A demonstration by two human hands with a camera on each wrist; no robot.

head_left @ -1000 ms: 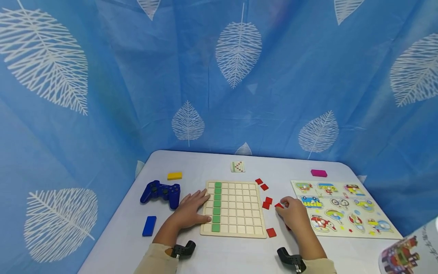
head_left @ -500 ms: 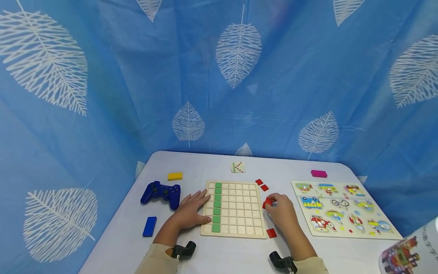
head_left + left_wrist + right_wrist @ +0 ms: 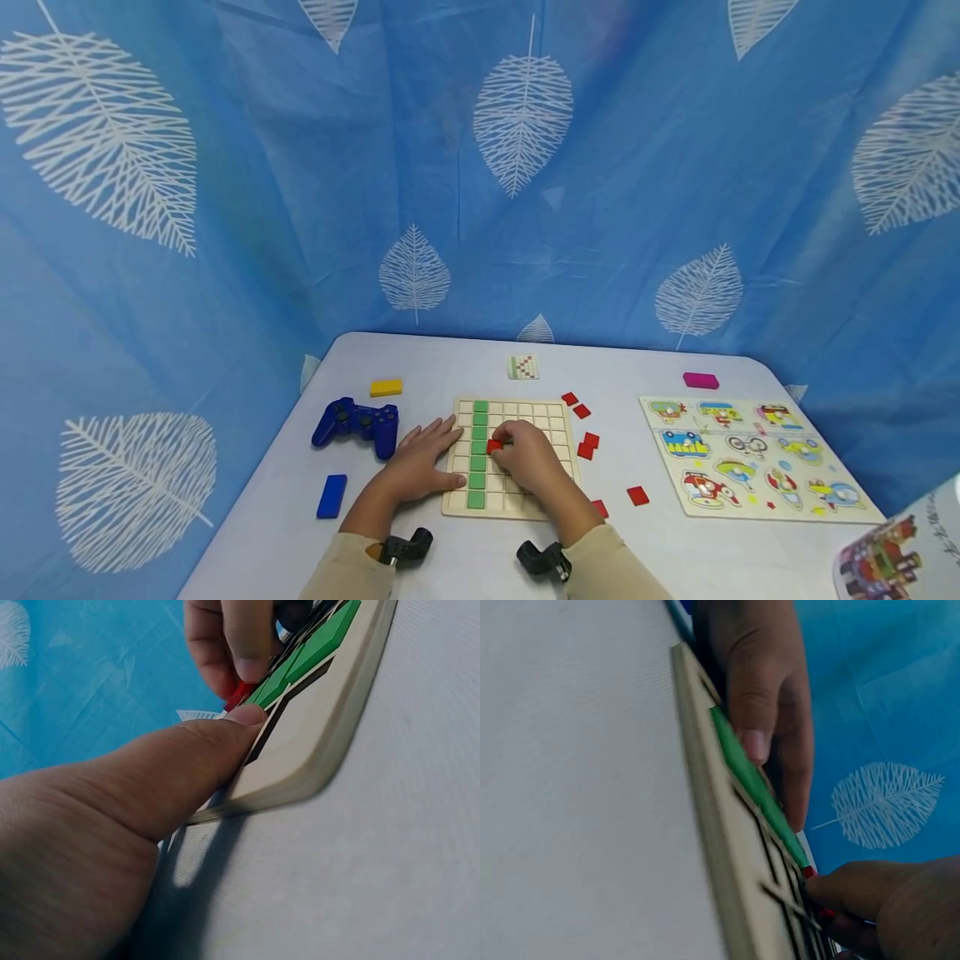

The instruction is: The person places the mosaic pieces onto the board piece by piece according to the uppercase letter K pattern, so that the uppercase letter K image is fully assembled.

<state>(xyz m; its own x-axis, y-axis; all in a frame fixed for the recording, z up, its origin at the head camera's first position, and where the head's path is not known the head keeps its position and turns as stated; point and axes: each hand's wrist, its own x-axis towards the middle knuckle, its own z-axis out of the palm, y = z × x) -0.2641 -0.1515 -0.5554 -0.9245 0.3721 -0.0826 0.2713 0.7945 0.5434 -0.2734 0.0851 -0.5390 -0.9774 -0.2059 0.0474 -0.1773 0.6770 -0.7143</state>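
Observation:
My right hand point(image 3: 528, 457) is over the wooden grid board point(image 3: 510, 513), pinching a small red square tile point(image 3: 494, 447) between thumb and fingers. That tile sits close beside the column of green tiles point(image 3: 477, 462) near the board's left side. My left hand point(image 3: 420, 465) rests along the board's left edge with fingers spread. In the left wrist view its thumb point(image 3: 187, 757) lies on the board's border, near the green tiles. The right wrist view shows the red tile point(image 3: 810, 871) partly hidden by my right fingers.
Several loose red tiles point(image 3: 588, 446) lie right of the board. A pattern card point(image 3: 522, 367) is behind it. Left are a blue game controller point(image 3: 356, 423), a blue block point(image 3: 332, 497) and a yellow block point(image 3: 386, 387). Right are a picture puzzle point(image 3: 750, 454), a magenta block point(image 3: 701, 381) and a printed cylinder point(image 3: 881, 554).
From among the loose red tiles, my right hand has moved left across the board to the green column, carrying a red tile. The left hand has stayed at the board's edge.

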